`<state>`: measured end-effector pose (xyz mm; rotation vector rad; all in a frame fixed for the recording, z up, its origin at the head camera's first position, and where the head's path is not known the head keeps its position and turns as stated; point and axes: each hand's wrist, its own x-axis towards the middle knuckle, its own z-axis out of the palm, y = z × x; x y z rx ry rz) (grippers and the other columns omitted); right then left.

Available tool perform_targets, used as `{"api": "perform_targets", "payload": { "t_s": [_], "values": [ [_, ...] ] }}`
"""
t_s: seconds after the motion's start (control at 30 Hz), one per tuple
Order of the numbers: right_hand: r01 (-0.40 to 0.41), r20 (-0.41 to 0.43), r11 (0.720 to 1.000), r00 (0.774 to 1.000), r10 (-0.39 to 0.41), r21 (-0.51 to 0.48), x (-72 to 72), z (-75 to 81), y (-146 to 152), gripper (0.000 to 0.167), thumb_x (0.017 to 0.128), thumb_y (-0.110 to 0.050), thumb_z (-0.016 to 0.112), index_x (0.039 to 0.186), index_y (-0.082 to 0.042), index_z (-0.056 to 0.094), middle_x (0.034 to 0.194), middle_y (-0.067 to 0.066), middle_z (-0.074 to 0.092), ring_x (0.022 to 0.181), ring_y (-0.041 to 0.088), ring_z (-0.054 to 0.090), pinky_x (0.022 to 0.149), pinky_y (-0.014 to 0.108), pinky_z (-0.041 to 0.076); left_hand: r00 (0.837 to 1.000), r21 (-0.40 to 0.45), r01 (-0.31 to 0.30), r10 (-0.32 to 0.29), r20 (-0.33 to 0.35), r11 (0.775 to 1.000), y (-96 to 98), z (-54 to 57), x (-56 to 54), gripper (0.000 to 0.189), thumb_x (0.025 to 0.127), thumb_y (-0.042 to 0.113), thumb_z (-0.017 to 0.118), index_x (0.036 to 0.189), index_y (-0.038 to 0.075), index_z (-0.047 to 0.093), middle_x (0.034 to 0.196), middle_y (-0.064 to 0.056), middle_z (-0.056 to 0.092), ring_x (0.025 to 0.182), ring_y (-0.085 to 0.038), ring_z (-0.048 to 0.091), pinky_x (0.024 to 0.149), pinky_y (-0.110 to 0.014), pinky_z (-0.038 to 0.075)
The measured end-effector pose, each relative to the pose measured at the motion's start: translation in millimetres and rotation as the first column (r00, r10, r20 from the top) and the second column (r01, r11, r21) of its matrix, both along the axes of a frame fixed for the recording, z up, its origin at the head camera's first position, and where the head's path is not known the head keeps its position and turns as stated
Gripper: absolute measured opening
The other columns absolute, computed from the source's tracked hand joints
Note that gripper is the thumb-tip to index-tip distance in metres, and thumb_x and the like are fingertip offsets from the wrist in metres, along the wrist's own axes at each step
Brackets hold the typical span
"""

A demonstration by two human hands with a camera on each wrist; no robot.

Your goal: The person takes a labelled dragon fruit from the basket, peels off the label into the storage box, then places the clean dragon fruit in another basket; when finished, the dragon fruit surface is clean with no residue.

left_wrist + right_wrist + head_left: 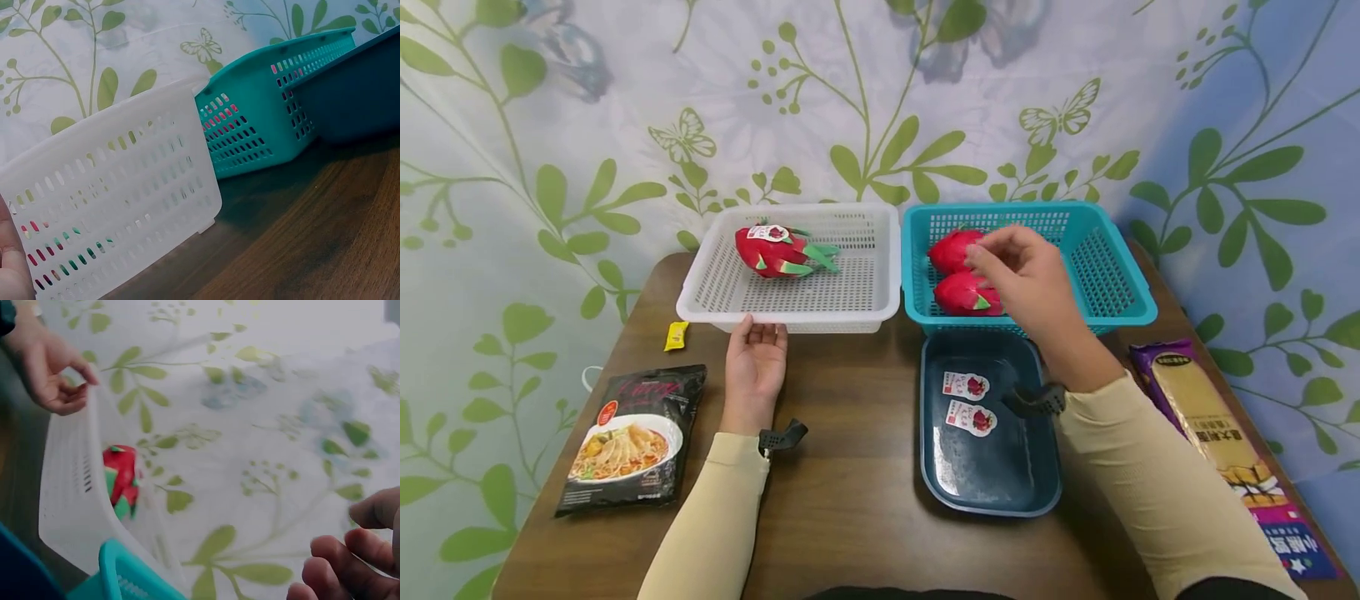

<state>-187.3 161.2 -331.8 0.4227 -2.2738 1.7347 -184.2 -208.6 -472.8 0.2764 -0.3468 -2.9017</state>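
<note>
My left hand [756, 375] is at the front rim of the white basket [790, 318], its thumb over the rim and its other fingers against the outside below. One dragon fruit [771, 252] with a label [768, 233] lies in that basket. Above the teal basket [1105, 275] my right hand [1030, 271] hovers with loosely bent fingers and nothing between them. Beneath it are two dragon fruits, a rear one [951, 252] and a front one [964, 296], partly hidden by the hand.
A dark blue tray [985, 475] holding two labels [972, 418] stands before the teal basket. On the left lie a black noodle packet [625, 442] and a small yellow packet [676, 336]. A long pasta packet [1217, 417] lies at right, partly behind my sleeve.
</note>
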Motion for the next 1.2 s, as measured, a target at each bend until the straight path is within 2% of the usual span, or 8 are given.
{"api": "perform_targets", "payload": {
  "t_s": [0.13,0.33,0.43,0.57,0.87,0.93,1.1,1.2],
  "values": [
    [-0.136,0.034,0.96,0.991,0.132,0.246,-42.6,4.9,-50,0.025,0.102,-0.028,0.073,0.116,-0.008,0.068,0.109,0.003,0.071,0.095,0.021,0.066,0.083,0.034,0.056,1.0,-0.011,0.003,-0.003,0.001,1.0,-1.3,1.0,-3.4,0.026,0.107,0.011,0.062,0.128,0.002,0.051,0.108,-0.011,0.058,0.096,-0.023,0.061,0.088,-0.034,0.056],
    [-0.322,0.091,0.809,0.943,0.32,0.491,-106.6,-7.6,-123,0.027,0.103,-0.024,0.072,0.122,-0.006,0.065,0.112,0.005,0.069,0.101,0.02,0.064,0.088,0.035,0.055,1.0,-0.005,0.01,-0.01,0.018,1.0,2.0,2.5,-6.0,0.021,0.107,0.011,0.061,0.125,0.003,0.052,0.106,-0.011,0.058,0.094,-0.023,0.061,0.087,-0.034,0.056],
    [-0.357,0.142,0.741,0.93,0.339,0.569,-131.1,-17.7,-150,0.029,0.106,-0.025,0.068,0.126,-0.004,0.063,0.115,0.007,0.068,0.105,0.021,0.063,0.092,0.036,0.052,0.999,-0.002,0.019,-0.019,0.032,1.0,3.0,-0.4,-4.1,0.024,0.108,0.011,0.061,0.128,0.003,0.051,0.109,-0.011,0.059,0.098,-0.023,0.061,0.088,-0.034,0.057],
    [-0.371,0.213,0.682,0.928,0.307,0.631,-155.6,-26.4,-175,0.034,0.108,-0.025,0.064,0.132,-0.001,0.061,0.121,0.011,0.065,0.11,0.024,0.061,0.094,0.038,0.05,0.999,-0.011,0.025,-0.025,0.035,1.0,3.0,-3.3,-1.8,0.028,0.108,0.011,0.06,0.133,0.004,0.05,0.115,-0.012,0.059,0.105,-0.024,0.059,0.09,-0.034,0.056],
    [-0.359,0.311,0.695,0.929,0.201,0.623,-196.5,-37.5,-208,0.039,0.109,-0.025,0.062,0.14,-0.001,0.057,0.138,0.011,0.06,0.124,0.024,0.057,0.102,0.036,0.048,0.999,-0.027,0.043,-0.043,-0.027,0.999,3.9,2.6,-13.1,0.026,0.108,0.01,0.061,0.13,0.002,0.05,0.113,-0.013,0.057,0.099,-0.024,0.061,0.09,-0.034,0.056],
    [-0.373,0.313,0.678,0.925,0.217,0.633,-202.5,-44.6,-216,0.042,0.11,-0.025,0.06,0.144,-0.001,0.054,0.142,0.012,0.058,0.128,0.025,0.055,0.105,0.036,0.046,0.999,-0.037,0.032,-0.033,-0.024,0.999,2.9,3.3,-14.5,0.026,0.107,0.01,0.061,0.129,0.002,0.05,0.111,-0.013,0.057,0.097,-0.024,0.061,0.089,-0.034,0.056],
    [-0.443,0.355,0.638,0.895,0.271,0.63,-204.9,-66.6,-234,0.046,0.113,-0.021,0.05,0.154,-0.001,0.045,0.15,0.014,0.053,0.135,0.024,0.05,0.108,0.035,0.043,1.0,-0.04,0.012,-0.011,0.005,0.999,-1.0,1.9,-10.1,0.026,0.108,0.011,0.06,0.129,0.003,0.05,0.113,-0.012,0.057,0.097,-0.023,0.06,0.09,-0.033,0.056],
    [-0.446,0.388,0.661,0.888,0.246,0.603,-199.6,-75.2,-240,0.044,0.113,-0.018,0.046,0.154,-0.003,0.045,0.15,0.012,0.053,0.133,0.022,0.052,0.104,0.033,0.045,1.0,-0.029,0.001,0.0,0.023,1.0,-2.9,-0.4,-5.7,0.023,0.11,0.011,0.056,0.13,0.003,0.05,0.117,-0.012,0.056,0.1,-0.023,0.06,0.092,-0.034,0.055]
  ]
}}
